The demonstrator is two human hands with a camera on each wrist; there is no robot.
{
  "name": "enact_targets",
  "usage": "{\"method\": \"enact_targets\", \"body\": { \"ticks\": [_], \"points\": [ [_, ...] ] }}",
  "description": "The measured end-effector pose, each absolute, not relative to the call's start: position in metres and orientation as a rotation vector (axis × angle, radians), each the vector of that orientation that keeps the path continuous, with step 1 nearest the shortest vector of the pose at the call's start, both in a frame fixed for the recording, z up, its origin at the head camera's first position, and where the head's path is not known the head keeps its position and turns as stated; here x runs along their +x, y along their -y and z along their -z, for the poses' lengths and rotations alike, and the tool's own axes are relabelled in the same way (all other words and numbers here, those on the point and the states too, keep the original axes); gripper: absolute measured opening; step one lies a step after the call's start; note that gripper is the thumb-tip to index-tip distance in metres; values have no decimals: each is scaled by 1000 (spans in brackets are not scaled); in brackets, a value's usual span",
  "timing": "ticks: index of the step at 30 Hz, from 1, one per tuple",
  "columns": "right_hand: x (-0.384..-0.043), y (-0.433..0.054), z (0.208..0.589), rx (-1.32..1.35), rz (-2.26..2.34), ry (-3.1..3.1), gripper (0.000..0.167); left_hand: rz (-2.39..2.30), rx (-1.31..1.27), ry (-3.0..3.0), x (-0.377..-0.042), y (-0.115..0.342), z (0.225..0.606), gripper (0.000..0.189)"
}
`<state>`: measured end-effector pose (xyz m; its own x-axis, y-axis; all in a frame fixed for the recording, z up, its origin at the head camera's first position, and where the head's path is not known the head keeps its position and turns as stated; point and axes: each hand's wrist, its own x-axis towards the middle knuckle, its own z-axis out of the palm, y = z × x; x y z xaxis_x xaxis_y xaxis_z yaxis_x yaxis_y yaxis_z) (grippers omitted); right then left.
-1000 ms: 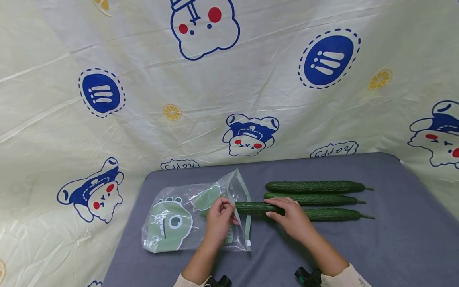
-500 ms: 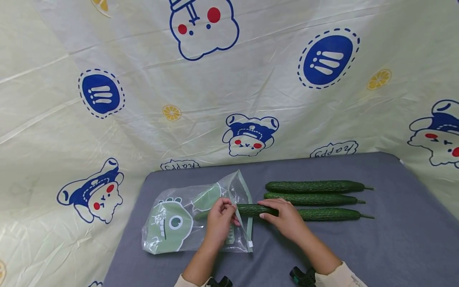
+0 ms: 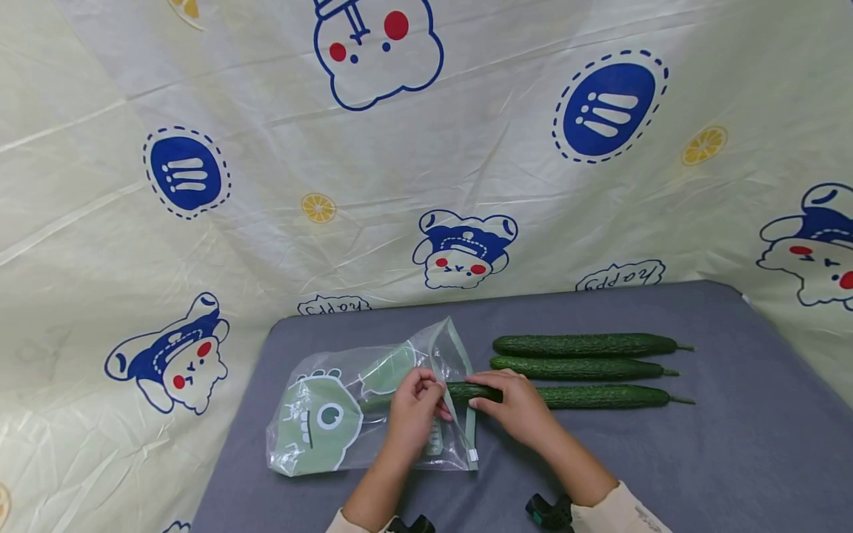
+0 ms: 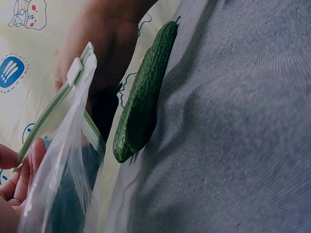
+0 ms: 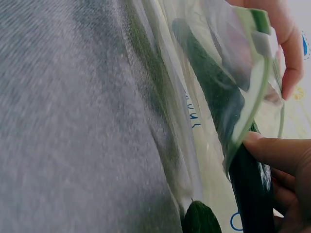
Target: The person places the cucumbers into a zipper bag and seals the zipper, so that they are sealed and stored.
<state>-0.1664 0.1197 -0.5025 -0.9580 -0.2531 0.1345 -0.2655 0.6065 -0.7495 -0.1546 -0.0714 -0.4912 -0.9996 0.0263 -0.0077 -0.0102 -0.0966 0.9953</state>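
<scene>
The bag [image 3: 325, 429] is pinched near its mouth by the left hand [image 3: 413, 414]. One cucumber [image 5: 250, 191] is gripped partly inside by the right hand [image 3: 520, 407], its inner end hazy, its outer end covered in the head view.

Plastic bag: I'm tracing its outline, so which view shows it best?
The head view: it fits the whole plastic bag, though the left hand covers part. The left wrist view shows only its mouth end; the right wrist, its mouth with a cucumber partway in.
</scene>
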Motion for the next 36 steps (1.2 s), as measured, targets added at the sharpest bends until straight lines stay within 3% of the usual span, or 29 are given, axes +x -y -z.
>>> {"method": "enact_targets", "body": {
  "ticks": [13,28,36],
  "points": [
    [-169,-103,509,420,-1324,2838,35,-2336,34,-2077,-156,70,495,12],
    [-168,-120,515,846,-953,2855,38,-2343,49,-2059,-157,71,498,12],
    [-167,-137,516,853,-808,2868,41,-2354,55,-2075,-157,71,495,11]
  ]
}}
